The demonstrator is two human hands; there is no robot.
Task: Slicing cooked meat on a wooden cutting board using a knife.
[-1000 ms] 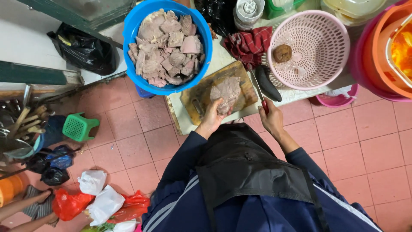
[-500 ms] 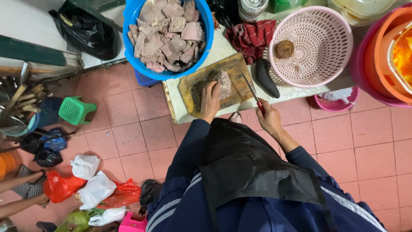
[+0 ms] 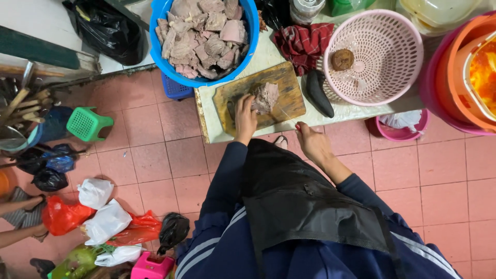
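Since a moment ago my left hand [image 3: 245,116] is sitting further left on the wooden cutting board [image 3: 287,98], and my right hand [image 3: 312,142] is now resting at the worktop [image 3: 206,121] edge instead of reaching over the board. My left grip is pressing flat on the pale slab of cooked meat [image 3: 266,95], fingers spread, holding it down at the board's middle. My right grip is looking loosely curled; I cannot tell whether it is holding anything. The dark knife [image 3: 319,93] is lying just beside the board, near the pink basket [image 3: 408,57]. To cut well, I am judging that I should be tucking fingertips back and keeping the meat steady. The blue tub [image 3: 160,51] of meat chunks is standing behind the board.
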